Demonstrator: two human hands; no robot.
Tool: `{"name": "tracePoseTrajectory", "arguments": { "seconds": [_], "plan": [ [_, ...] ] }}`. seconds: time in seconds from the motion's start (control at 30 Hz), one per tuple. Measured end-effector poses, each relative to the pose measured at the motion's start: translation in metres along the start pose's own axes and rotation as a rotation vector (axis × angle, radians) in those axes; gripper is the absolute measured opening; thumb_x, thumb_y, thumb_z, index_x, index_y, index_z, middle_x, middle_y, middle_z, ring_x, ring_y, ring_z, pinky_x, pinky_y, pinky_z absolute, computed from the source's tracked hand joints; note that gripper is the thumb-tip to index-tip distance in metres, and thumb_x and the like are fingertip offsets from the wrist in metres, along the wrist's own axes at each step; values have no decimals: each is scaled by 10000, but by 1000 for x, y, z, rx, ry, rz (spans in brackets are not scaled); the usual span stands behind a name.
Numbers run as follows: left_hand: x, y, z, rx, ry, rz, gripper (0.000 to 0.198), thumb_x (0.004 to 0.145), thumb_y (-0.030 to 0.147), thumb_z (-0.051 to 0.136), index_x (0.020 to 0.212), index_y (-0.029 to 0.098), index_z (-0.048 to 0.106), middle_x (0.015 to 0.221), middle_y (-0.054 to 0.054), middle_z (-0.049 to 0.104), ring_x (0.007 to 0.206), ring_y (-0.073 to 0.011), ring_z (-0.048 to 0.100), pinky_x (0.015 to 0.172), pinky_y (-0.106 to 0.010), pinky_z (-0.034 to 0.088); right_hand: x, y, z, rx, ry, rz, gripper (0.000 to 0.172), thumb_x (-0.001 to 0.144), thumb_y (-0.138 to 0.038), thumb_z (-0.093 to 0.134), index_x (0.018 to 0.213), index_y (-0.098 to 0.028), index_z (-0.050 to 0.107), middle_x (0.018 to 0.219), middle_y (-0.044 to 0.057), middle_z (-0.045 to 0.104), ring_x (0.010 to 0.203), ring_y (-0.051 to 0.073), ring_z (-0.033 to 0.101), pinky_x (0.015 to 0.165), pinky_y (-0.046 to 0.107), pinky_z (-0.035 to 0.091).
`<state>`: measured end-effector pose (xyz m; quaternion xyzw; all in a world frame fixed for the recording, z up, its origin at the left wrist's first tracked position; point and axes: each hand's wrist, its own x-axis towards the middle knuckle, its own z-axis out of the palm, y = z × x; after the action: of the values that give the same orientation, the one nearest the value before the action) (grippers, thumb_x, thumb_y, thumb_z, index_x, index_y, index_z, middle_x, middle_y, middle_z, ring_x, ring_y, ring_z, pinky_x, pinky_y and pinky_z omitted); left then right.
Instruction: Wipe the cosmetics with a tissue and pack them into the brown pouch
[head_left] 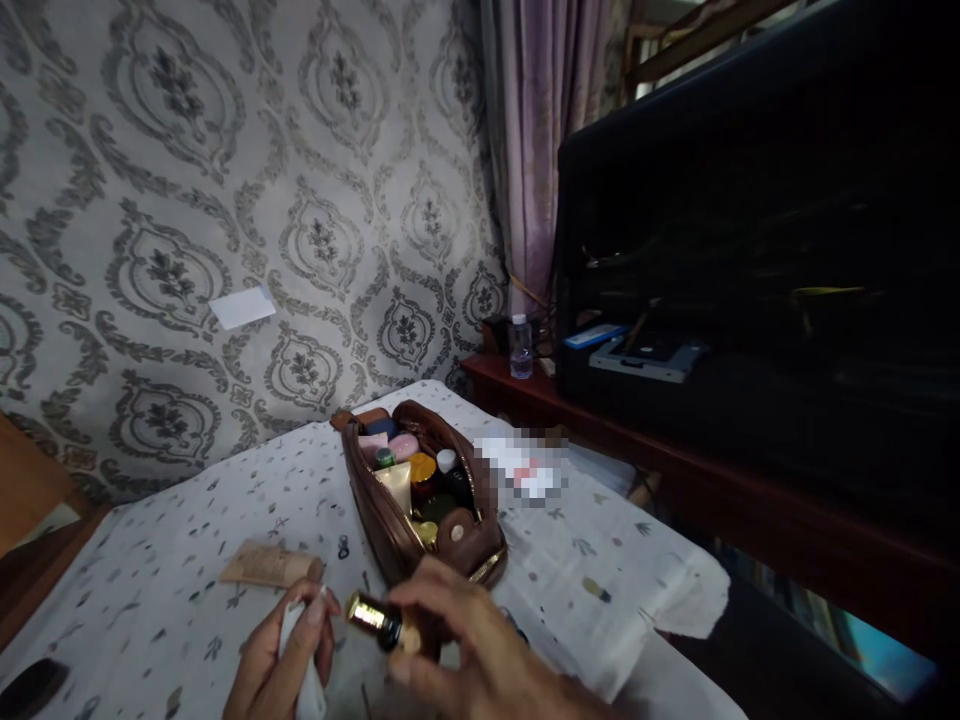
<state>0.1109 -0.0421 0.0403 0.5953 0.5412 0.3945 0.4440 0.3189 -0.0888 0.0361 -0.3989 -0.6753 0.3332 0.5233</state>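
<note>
My right hand (pixel 469 650) pinches a small dark bottle with a gold cap (pixel 377 619), held on its side just in front of an open brown pouch (pixel 394 535). The pouch stands on a white patterned cloth (pixel 172 580) and is packed with several small jars, tubes and compacts. My left hand (pixel 281 655) is closed around a white cloth or tissue (pixel 304 670) right beside the bottle's cap. A beige tube (pixel 270 566) lies on the cloth just beyond my left hand.
A blurred white packet (pixel 521 468) lies right of the pouch. A dark cabinet (pixel 757 280) on a red-brown shelf (pixel 675 470) stands at right, with a small water bottle (pixel 520 347) near the curtain (pixel 536 140). Patterned wallpaper behind; a dark object (pixel 30 685) at bottom left.
</note>
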Motion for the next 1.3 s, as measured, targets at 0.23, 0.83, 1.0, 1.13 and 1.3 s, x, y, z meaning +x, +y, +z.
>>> {"name": "tracePoseTrajectory", "arguments": {
  "seconds": [0.23,0.83,1.0,1.13,1.3],
  "plan": [
    [13,-18,4,74,-6,70,541,780,737,533,655,211,538,561,19,468,564,-160,471,596,-254,388,97,-35,-79,-653,188,19,249,885,-358,591,1021,-171,682,810,31,675,739,177,605,671,273,415],
    [16,-51,-5,70,-190,83,514,821,708,477,682,214,521,569,36,403,577,-147,405,590,-245,352,212,4,-74,-625,-121,183,216,916,-285,529,1035,-140,636,795,36,702,762,181,689,692,285,556],
    [18,-63,-6,49,-149,20,461,773,688,565,740,229,583,606,24,479,595,-162,448,589,-247,403,207,8,-79,-145,-31,101,279,829,-422,647,913,-165,578,851,50,691,781,166,699,722,313,589],
    [19,-62,-7,47,-192,37,470,779,691,555,717,225,574,598,23,470,588,-162,450,590,-246,404,204,14,-79,-261,91,74,261,732,-278,705,917,-156,568,836,20,685,773,152,677,724,279,555],
    [20,-61,-7,50,-223,25,508,779,721,528,702,221,567,598,18,466,593,-164,457,597,-247,414,201,13,-82,-687,96,68,209,660,-173,747,842,-146,647,790,1,687,776,161,636,688,235,461]
  ]
}}
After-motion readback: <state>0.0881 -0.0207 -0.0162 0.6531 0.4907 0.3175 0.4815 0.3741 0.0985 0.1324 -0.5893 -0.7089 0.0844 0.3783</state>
